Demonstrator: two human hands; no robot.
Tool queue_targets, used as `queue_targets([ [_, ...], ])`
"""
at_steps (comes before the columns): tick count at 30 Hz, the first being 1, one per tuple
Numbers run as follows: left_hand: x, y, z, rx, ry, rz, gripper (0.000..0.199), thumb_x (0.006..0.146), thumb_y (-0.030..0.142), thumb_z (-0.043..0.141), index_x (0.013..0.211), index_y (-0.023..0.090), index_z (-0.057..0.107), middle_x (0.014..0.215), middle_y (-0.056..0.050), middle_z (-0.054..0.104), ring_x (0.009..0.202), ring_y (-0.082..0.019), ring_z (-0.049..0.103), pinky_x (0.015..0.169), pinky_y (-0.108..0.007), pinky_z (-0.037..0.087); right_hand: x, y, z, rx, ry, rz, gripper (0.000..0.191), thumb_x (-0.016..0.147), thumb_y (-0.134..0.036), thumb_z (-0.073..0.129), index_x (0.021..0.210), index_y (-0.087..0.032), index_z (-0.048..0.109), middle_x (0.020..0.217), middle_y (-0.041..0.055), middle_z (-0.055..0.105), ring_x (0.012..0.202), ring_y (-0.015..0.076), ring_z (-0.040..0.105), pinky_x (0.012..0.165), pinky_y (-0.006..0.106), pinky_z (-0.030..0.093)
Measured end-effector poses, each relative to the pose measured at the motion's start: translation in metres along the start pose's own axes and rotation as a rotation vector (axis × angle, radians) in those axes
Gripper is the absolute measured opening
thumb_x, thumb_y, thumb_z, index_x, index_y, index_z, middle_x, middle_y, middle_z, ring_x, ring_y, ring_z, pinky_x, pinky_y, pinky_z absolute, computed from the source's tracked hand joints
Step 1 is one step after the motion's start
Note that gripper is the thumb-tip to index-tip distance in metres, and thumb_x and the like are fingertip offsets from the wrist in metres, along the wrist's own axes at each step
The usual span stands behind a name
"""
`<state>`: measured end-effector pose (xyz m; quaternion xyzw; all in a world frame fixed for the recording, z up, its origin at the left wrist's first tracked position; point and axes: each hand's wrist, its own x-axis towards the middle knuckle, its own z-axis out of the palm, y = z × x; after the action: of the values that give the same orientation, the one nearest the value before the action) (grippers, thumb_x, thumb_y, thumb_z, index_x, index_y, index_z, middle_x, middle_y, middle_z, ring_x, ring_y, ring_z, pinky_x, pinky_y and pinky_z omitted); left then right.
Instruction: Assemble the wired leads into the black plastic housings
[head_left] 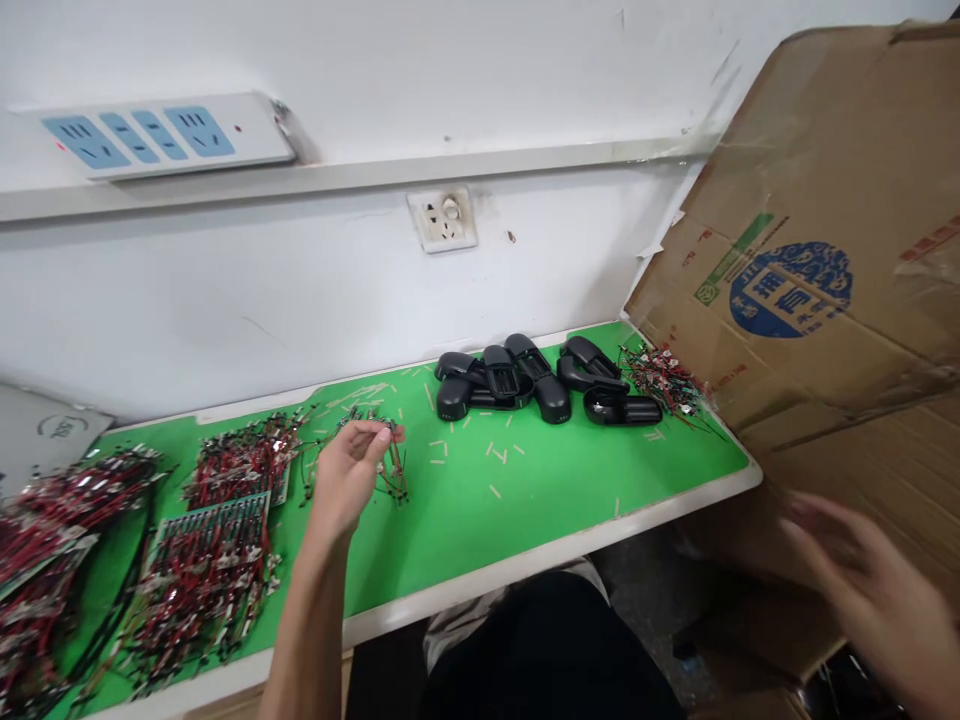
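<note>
My left hand is over the green table, thumb and fingers closed in a pinch on a small bunch of wired circuit boards. Red and black leads hang below the fingertips. To its left lie panels of red-wired circuit boards, with another batch behind them. Off the table's right end, my right hand is smeared by motion in front of cardboard. Its fingers look partly curled, and whether anything is in them cannot be made out.
Several black plastic housings are piled near the wall. Loose wired boards lie at the table's right end beside a tall cardboard sheet. Pale strips are scattered on the green surface. A power strip hangs above.
</note>
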<state>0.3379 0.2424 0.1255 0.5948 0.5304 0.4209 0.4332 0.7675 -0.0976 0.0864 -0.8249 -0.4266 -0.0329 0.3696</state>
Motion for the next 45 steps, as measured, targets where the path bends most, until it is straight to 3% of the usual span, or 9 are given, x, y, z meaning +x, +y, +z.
queue_targets([
  [4,-0.002,0.008,-0.004,-0.501,-0.032,-0.195,0.04,0.061,0.033,0.091,0.085,0.017,0.063,0.085,-0.003,0.069,0.084,-0.018,0.068,0.085,-0.031,0.057,0.065,-0.047,0.081,0.094,-0.113,-0.228,0.049,0.095,-0.057,0.057,0.132,-0.024,0.059,0.132,0.0141,0.064,0.121,0.0334,0.061,0.102,0.052,0.05],
  [9,-0.006,0.006,-0.008,-0.733,-0.085,-0.371,0.025,0.07,0.016,0.084,0.086,0.014,0.065,0.08,-0.001,0.061,0.063,-0.009,0.055,0.065,-0.026,0.056,0.084,-0.067,0.144,-0.096,-0.099,-0.283,0.044,0.102,-0.053,0.046,0.132,-0.023,0.059,0.139,0.0142,0.059,0.128,0.0371,0.053,0.103,0.059,0.039],
  [14,-0.009,0.002,-0.007,-0.723,0.027,-0.344,0.025,0.07,0.021,0.084,0.084,0.013,0.065,0.076,0.001,0.058,0.055,-0.005,0.044,0.053,-0.019,0.044,0.038,-0.09,0.147,-0.234,-0.042,-0.236,0.04,0.102,-0.051,0.047,0.125,-0.023,0.065,0.121,0.0158,0.061,0.114,0.0406,0.052,0.094,0.061,0.038],
  [18,-0.026,0.011,0.007,-0.366,0.176,-0.08,0.034,0.069,0.032,0.088,0.093,0.017,0.069,0.083,0.0,0.064,0.07,-0.009,0.058,0.063,-0.019,0.048,-0.005,-0.136,0.148,-0.135,-0.16,-0.24,0.039,0.102,-0.05,0.05,0.13,-0.024,0.061,0.113,0.0162,0.059,0.103,0.039,0.054,0.086,0.056,0.043],
  [21,-0.052,0.025,0.026,0.006,0.153,0.182,0.02,0.082,0.032,0.08,0.096,0.021,0.072,0.091,-0.001,0.07,0.081,-0.012,0.064,0.076,-0.023,0.051,-0.022,-0.165,0.145,0.063,-0.299,-0.238,0.039,0.104,-0.046,0.05,0.138,-0.027,0.054,0.114,0.0143,0.059,0.102,0.0357,0.056,0.086,0.054,0.046],
  [26,-0.091,0.03,0.062,0.321,-0.08,0.54,0.012,0.094,0.018,0.066,0.1,0.024,0.075,0.098,-0.002,0.072,0.09,-0.013,0.067,0.083,-0.024,0.053,0.014,-0.154,0.131,0.17,-0.299,-0.244,0.072,0.093,-0.055,0.069,0.154,-0.03,0.04,0.142,0.0154,0.044,0.13,0.0395,0.044,0.107,0.06,0.041],
  [29,-0.098,0.019,0.076,0.342,-0.148,0.542,0.015,0.095,0.016,0.062,0.102,0.023,0.074,0.099,-0.002,0.072,0.089,-0.013,0.068,0.082,-0.024,0.054,0.048,-0.131,0.135,0.235,-0.514,-0.331,0.093,0.086,-0.057,0.077,0.16,-0.034,0.028,0.157,0.0126,0.032,0.142,0.0401,0.035,0.115,0.061,0.037],
  [34,-0.097,0.004,0.083,0.358,-0.151,0.493,0.015,0.096,0.017,0.063,0.104,0.023,0.073,0.099,-0.003,0.072,0.091,-0.014,0.069,0.083,-0.026,0.055,0.048,-0.133,0.166,0.363,-0.6,-0.246,0.075,0.094,-0.042,0.071,0.155,-0.03,0.029,0.135,0.0105,0.055,0.126,0.033,0.055,0.109,0.056,0.045],
  [45,-0.097,-0.03,0.097,0.581,-0.168,0.709,0.028,0.094,0.006,0.055,0.113,0.021,0.07,0.1,-0.006,0.066,0.092,-0.018,0.061,0.081,-0.034,0.052,0.014,-0.188,0.197,0.594,-0.591,-0.352,0.046,0.095,-0.014,0.056,0.138,-0.027,0.045,0.131,0.0089,0.054,0.125,0.0268,0.053,0.109,0.048,0.045],
])
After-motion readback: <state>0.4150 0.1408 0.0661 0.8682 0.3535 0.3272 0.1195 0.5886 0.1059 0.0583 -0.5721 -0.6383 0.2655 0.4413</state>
